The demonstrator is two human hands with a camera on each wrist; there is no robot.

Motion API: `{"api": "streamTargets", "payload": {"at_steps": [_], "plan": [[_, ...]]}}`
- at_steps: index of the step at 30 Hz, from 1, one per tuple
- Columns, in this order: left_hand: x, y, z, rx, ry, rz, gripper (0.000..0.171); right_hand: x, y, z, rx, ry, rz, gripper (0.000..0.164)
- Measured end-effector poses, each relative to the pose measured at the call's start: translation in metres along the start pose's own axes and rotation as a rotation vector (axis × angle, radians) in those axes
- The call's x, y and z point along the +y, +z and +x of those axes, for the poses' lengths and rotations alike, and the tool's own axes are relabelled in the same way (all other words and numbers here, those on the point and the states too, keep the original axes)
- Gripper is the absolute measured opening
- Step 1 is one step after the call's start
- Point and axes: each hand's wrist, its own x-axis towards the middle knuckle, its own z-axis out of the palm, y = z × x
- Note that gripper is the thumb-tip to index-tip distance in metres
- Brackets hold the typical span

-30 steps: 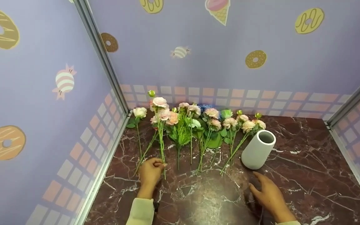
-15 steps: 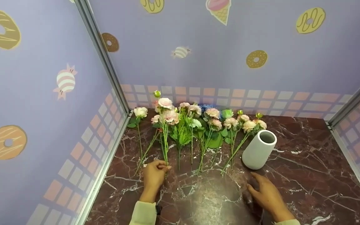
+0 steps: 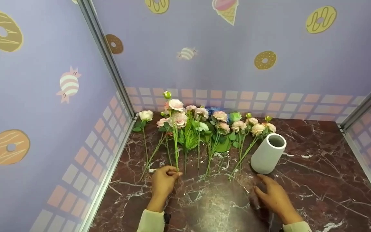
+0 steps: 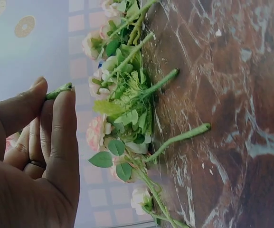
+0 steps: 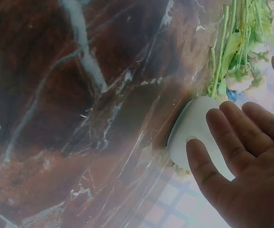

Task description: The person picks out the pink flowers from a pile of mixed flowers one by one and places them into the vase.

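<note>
Between thumb and fingertips, my left hand [image 3: 164,181] pinches the lower end of a pink flower stem [image 3: 176,145], whose blooms stand raised above the row of flowers. The left wrist view shows the cut green stem end [image 4: 59,90] poking out of the pinch. My right hand [image 3: 276,196] is held just in front of a white vase [image 3: 266,156], fingers extended and nothing in its grasp. In the right wrist view the fingers overlap the vase [image 5: 193,126]; whether they touch it I cannot tell.
Several artificial flowers lie in a row along the back of the marbled table [image 3: 217,206], among them a white rose [image 3: 146,115] at the left and peach blooms [image 3: 258,129] near the vase. Patterned walls [image 3: 224,74] close off the back and sides.
My left hand has shifted a little to the right, carrying the pink flower with it; the stem now leaves the table flowers further behind. The right hand and the vase stay almost where they were.
</note>
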Motion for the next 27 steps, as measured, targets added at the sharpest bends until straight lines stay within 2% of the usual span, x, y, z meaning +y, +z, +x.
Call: {"api": "streamTargets", "payload": {"at_steps": [4, 9, 21, 27], "plan": [[0.004, 0.004, -0.003, -0.030, 0.015, -0.022, 0.015, -0.002, -0.003, 0.002, 0.015, 0.004, -0.012, 0.059], [0.007, 0.009, -0.008, -0.058, 0.042, -0.076, 0.014, -0.010, -0.004, 0.008, 0.052, -0.041, -0.032, 0.056], [0.020, 0.012, -0.018, -0.054, 0.071, -0.073, 0.016, -0.031, -0.004, 0.017, 0.080, -0.097, -0.017, 0.054], [0.026, 0.017, -0.021, -0.061, 0.082, -0.130, 0.016, -0.043, -0.006, 0.024, 0.087, -0.126, -0.015, 0.053]]}}
